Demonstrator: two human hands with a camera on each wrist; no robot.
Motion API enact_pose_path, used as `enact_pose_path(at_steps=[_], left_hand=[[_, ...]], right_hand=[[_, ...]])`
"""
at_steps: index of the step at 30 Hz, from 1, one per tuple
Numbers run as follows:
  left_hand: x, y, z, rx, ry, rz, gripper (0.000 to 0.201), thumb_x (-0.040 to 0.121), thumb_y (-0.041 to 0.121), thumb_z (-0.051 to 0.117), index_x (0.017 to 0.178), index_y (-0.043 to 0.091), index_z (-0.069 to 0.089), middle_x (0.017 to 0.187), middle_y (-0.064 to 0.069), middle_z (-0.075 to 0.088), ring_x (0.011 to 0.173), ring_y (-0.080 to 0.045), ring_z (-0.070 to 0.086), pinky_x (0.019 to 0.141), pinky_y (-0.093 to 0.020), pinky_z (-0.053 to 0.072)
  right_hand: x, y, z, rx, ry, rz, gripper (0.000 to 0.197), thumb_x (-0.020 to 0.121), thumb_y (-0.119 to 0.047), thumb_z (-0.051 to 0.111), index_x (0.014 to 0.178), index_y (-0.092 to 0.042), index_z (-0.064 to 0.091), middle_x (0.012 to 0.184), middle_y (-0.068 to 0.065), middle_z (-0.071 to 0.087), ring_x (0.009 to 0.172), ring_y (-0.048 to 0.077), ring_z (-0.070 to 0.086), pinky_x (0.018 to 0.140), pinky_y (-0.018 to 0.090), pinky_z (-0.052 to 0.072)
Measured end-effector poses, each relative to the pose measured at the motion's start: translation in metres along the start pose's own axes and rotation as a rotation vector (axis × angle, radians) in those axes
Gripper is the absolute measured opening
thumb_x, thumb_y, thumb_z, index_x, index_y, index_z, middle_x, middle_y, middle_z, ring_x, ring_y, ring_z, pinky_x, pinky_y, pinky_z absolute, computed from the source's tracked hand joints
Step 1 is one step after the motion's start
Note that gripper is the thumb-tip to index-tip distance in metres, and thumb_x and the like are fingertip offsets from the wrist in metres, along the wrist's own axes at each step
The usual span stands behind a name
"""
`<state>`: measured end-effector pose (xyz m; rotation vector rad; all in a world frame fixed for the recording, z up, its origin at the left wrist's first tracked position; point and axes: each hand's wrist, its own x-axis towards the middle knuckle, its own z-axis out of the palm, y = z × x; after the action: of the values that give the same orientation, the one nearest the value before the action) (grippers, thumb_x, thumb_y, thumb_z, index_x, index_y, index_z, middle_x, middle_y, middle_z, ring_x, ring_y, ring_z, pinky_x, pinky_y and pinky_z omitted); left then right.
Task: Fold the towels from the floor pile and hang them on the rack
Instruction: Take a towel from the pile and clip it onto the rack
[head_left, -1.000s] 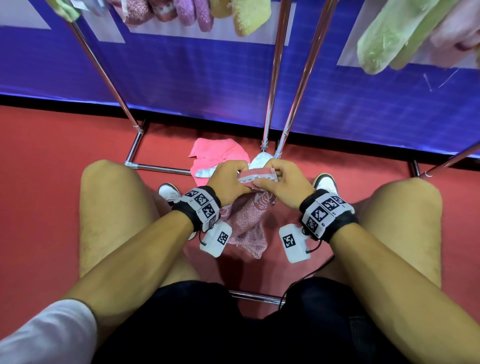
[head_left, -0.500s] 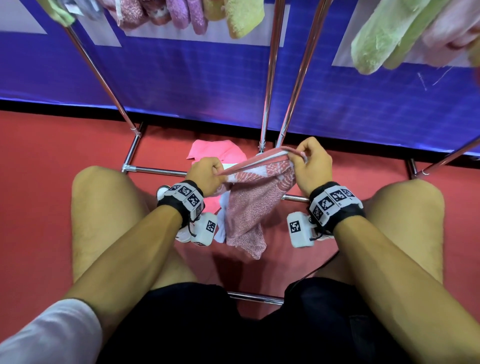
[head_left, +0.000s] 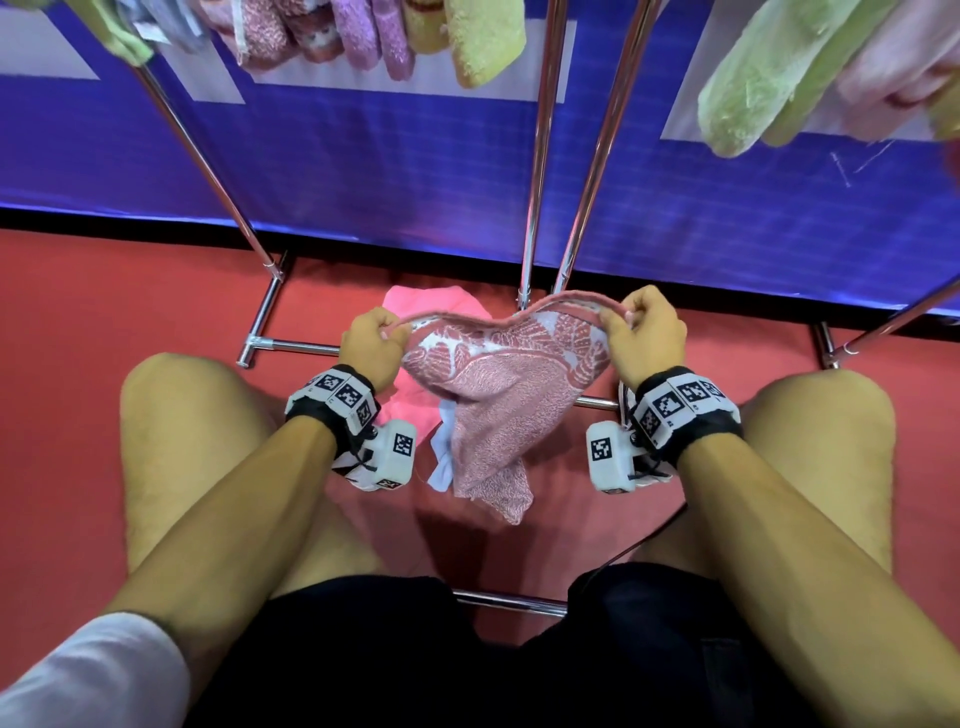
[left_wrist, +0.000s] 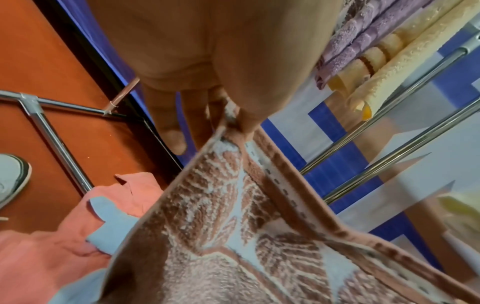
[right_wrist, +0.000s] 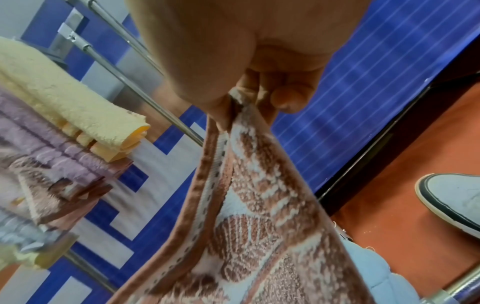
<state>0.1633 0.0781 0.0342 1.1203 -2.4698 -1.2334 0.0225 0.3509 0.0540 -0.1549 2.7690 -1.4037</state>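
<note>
A pink towel with a white leaf pattern hangs between my two hands above the floor, its top edge sagging in the middle. My left hand pinches its left corner between thumb and fingers. My right hand pinches the right corner the same way. Below lies the floor pile: a bright pink towel and a pale blue one, partly hidden by the hanging towel. Chrome rack poles rise just beyond my hands.
Folded towels in pink, purple and yellow hang on the rack at top left, green ones at top right. The rack's base bars cross the red floor. My knees flank the pile, a white shoe beside it. A blue wall panel stands behind.
My hands have moved apart and risen, spreading the patterned towel's top edge from a bunched clump into a wide span. The towel now hangs open between them.
</note>
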Motion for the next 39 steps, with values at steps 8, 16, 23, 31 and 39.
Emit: enact_pose_path(at_steps=[8, 16, 23, 31, 39], left_hand=[[-0.017, 0.030, 0.022, -0.381, -0.145, 0.001, 0.020, 0.089, 0.012, 0.070, 0.072, 0.011, 0.060, 0.062, -0.007, 0.063, 0.046, -0.016, 0.060, 0.044, -0.027, 0.055], [-0.035, 0.053, 0.051, -0.565, -0.345, 0.031, 0.017, 0.083, -0.006, 0.070, 0.084, 0.010, 0.067, 0.073, -0.006, 0.066, 0.055, -0.004, 0.060, 0.055, -0.018, 0.050], [-0.038, 0.057, 0.056, -0.612, -0.323, 0.100, 0.020, 0.076, -0.003, 0.076, 0.079, 0.015, 0.070, 0.066, 0.005, 0.072, 0.061, -0.007, 0.064, 0.062, -0.019, 0.053], [-0.039, 0.054, 0.058, -0.585, -0.297, 0.154, 0.019, 0.086, -0.005, 0.067, 0.088, 0.013, 0.072, 0.081, -0.005, 0.073, 0.075, -0.018, 0.068, 0.082, -0.037, 0.057], [-0.038, 0.048, 0.060, -0.513, -0.295, 0.229, 0.013, 0.089, 0.006, 0.066, 0.100, 0.006, 0.074, 0.093, -0.016, 0.074, 0.081, -0.018, 0.067, 0.079, -0.037, 0.055]], right_hand=[[-0.020, -0.008, 0.019, -0.069, -0.255, -0.133, 0.011, 0.085, -0.023, 0.069, 0.091, -0.021, 0.061, 0.064, -0.006, 0.058, 0.066, 0.020, 0.056, 0.068, 0.029, 0.046], [-0.044, -0.035, 0.030, 0.173, -0.487, -0.120, 0.026, 0.087, 0.002, 0.039, 0.092, -0.023, 0.044, 0.063, 0.007, 0.066, 0.044, 0.023, 0.062, 0.038, 0.029, 0.048], [-0.045, -0.036, 0.033, 0.243, -0.518, -0.124, 0.034, 0.076, 0.012, 0.042, 0.083, -0.014, 0.063, 0.069, 0.013, 0.065, 0.057, 0.028, 0.068, 0.049, 0.031, 0.052], [-0.043, -0.032, 0.033, 0.254, -0.546, -0.155, 0.013, 0.091, -0.004, 0.062, 0.083, -0.012, 0.068, 0.073, 0.006, 0.074, 0.063, 0.025, 0.070, 0.057, 0.026, 0.054], [-0.041, -0.031, 0.033, 0.225, -0.501, -0.146, 0.015, 0.092, -0.014, 0.066, 0.079, -0.007, 0.069, 0.070, 0.005, 0.073, 0.057, 0.014, 0.067, 0.057, 0.020, 0.053]])
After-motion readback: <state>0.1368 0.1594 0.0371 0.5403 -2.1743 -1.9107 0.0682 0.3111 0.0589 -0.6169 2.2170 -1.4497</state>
